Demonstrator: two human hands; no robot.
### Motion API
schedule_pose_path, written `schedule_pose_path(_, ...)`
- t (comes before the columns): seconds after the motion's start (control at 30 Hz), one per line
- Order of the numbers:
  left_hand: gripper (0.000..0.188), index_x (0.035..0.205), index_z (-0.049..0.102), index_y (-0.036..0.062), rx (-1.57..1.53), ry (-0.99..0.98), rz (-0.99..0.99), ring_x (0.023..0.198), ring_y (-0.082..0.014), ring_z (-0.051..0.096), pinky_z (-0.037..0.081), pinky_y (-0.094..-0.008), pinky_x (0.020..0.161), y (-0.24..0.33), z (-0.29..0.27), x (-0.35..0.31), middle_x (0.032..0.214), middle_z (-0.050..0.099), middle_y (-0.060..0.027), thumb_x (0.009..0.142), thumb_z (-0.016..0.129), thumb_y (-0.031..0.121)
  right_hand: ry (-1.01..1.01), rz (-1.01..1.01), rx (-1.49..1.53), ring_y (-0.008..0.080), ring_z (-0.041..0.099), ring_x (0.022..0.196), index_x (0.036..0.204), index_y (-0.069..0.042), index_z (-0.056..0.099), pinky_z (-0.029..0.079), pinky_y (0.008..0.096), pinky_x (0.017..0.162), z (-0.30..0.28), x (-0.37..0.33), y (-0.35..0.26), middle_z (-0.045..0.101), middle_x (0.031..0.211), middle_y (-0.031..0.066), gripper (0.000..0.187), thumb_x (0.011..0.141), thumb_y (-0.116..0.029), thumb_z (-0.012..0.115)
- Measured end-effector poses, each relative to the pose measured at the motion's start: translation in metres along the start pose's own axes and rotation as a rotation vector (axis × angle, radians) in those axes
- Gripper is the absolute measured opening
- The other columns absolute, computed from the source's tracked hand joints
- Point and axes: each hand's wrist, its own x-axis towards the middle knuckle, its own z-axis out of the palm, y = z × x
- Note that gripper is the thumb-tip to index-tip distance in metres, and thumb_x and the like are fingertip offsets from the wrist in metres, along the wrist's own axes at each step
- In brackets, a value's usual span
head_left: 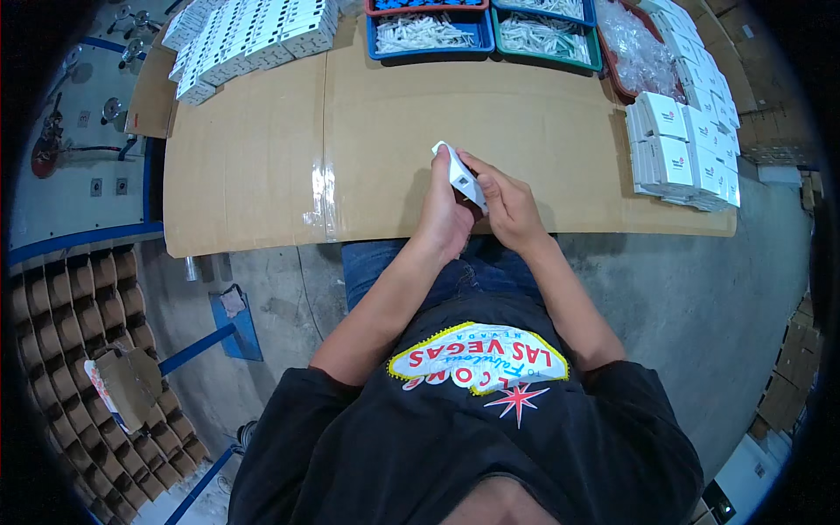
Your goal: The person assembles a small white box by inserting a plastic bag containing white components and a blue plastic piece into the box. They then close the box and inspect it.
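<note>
Partner: Where do you see the white box (461, 179) from your end?

Operator: I have it near the middle of the frame, tilted, its upper end leaning to the left, held up between both hands in front of the cardboard-covered desk (245, 166)

Partner: And the fingers?

Operator: On the left hand (446, 213) I see them clamped on the white box, thumb along its upper left side. The right hand (513, 208) touches it from the other side, thumb and fingers bent; whether those grip or only steady it, I cannot tell

Partner: What else do you get on the desk?

Operator: At the upper left I see rows of white cartons (254, 39). At the top centre, a blue tray (433, 58) and a green tray (556, 65) stand side by side, both filled with small white pieces. Further right I get a reddish tray (619, 86) heaped with clear plastic, and just beside it, stacked white packs (674, 153)

Partner: Anything off the desk?

Operator: At the lower left I have a cardboard grid (83, 328) of open cells, and near it a blue base plate (238, 331) on the floor
</note>
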Motion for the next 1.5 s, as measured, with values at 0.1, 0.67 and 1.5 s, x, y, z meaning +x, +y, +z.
schedule_pose_path(0.1, 0.056, 0.122, 0.054, 0.0110, -0.055, -0.026, -0.060, 0.106, -0.0220, 0.062, 0.052, -0.0434, 0.093, 0.003, -0.001, 0.000, 0.114, 0.061, -0.0085, 0.104, 0.032, 0.060, 0.022, 0.148, 0.229, 0.0204, 0.068, 0.108, 0.128, 0.000, 0.064, 0.052, 0.0332, 0.096, 0.001, -0.004, 0.007, 0.071, 0.118, 0.0141, 0.038, 0.109, -0.027, 0.044)
schedule_pose_path(0.67, 0.094, 0.158, 0.023, 0.0106, 0.525, -0.243, 0.525, 0.141, -0.0257, 0.038, 0.037, -0.0446, 0.114, 0.008, -0.003, 0.000, 0.151, 0.038, -0.0136, 0.081, 0.076, 0.009, -0.019, 0.149, 0.421, 0.0219, 0.052, 0.128, 0.148, -0.002, 0.045, 0.040, 0.0367, 0.109, -0.018, 0.012, -0.025, 0.055, 0.141, 0.0128, 0.053, 0.100, -0.020, 0.059)
schedule_pose_path(1.5, 0.058, 0.139, 0.046, 0.0127, 0.101, -0.036, 0.055, 0.111, -0.0152, 0.058, 0.048, -0.0339, 0.096, 0.006, 0.029, -0.030, 0.119, 0.058, -0.0039, 0.103, 0.044, 0.059, 0.089, -0.380, -0.199, 0.0443, 0.055, 0.129, 0.142, 0.009, 0.048, 0.043, 0.0463, 0.108, -0.004, 0.010, -0.020, 0.053, 0.141, 0.0303, 0.065, 0.102, -0.042, 0.053)
